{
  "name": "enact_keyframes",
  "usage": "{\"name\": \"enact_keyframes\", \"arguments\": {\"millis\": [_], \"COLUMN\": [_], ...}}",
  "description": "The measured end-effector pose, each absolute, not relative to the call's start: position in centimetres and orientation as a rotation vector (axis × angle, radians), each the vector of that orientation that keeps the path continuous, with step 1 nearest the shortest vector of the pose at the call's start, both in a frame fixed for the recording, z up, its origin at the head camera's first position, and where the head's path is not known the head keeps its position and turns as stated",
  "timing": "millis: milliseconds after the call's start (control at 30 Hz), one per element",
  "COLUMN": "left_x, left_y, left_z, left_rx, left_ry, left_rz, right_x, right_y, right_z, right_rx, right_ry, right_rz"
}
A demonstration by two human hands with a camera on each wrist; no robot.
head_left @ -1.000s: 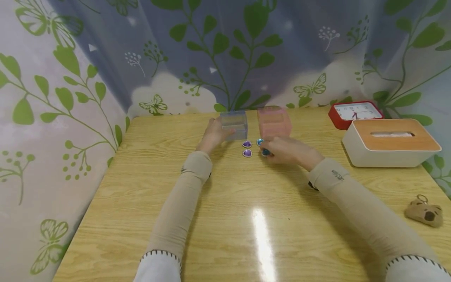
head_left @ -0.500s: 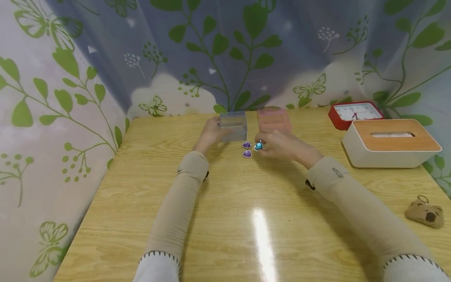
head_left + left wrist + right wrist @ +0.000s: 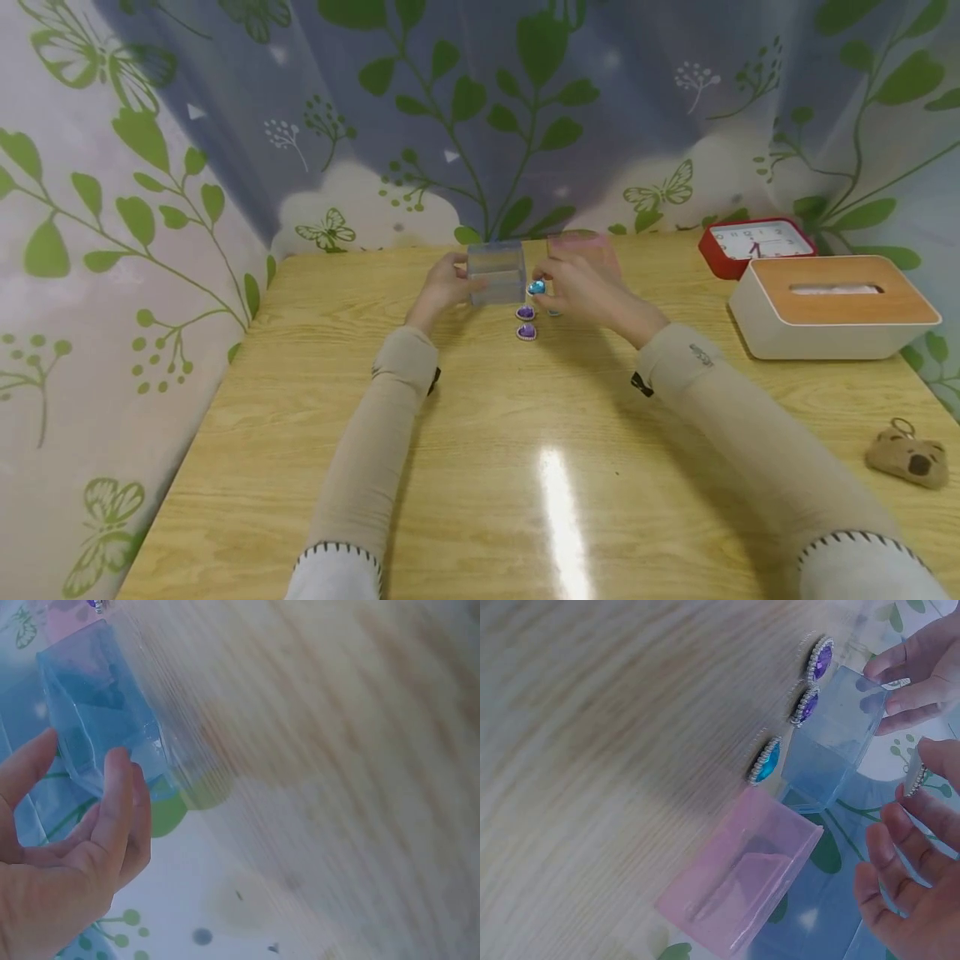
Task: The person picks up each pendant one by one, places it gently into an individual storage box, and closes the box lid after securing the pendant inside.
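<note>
My left hand (image 3: 441,292) holds the left side of a clear blue plastic box (image 3: 497,271), thumb and fingers spread across that end. Between thumb and index finger, my right hand (image 3: 588,287) pinches a blue gem (image 3: 536,287) with a silver beaded rim, raised in front of the box's right side; only its edge shows in the right wrist view. A second blue gem (image 3: 765,761) lies on the table, mostly covered by my right hand in the head view. Two purple gems (image 3: 526,312) lie in front of the blue box. A pink box (image 3: 739,877) stands to its right, partly hidden.
A red clock (image 3: 757,244) and a white tissue box with a wooden top (image 3: 832,308) stand at the back right. Nearer lies a brown bear keychain (image 3: 907,457). A patterned curtain (image 3: 420,125) hangs behind the wooden table (image 3: 480,467).
My right hand has picked one blue gem up from the table and carried it left and back toward the blue box. My left hand stays at the box, which has barely shifted.
</note>
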State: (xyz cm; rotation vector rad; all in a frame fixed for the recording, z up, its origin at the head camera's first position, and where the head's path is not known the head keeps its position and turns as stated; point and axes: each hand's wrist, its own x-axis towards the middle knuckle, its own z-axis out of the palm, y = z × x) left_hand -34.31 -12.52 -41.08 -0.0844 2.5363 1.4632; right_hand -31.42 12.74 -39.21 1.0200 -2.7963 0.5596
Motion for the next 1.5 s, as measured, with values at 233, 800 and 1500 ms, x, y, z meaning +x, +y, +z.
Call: {"name": "enact_keyframes", "arguments": {"millis": [233, 800, 1500], "left_x": [-34.1, -34.3, -33.7], "left_y": [-12.8, -12.8, -12.2], "left_z": [-41.2, -41.5, -41.4], "left_rx": [-0.092, -0.081, -0.043], "left_ry": [2.46, 2.398, 2.518], "left_rz": [1.573, 1.651, 1.447], "right_x": [-32.3, -34.4, -36.3], "right_y": [11.4, 8.9, 6.9], "right_z": [-39.0, -39.1, -40.1], "right_rx": [1.009, 0.818, 0.736], "right_ry": [-2.864, -2.982, -2.995], "right_rz": [0.677, 0.645, 0.668]}}
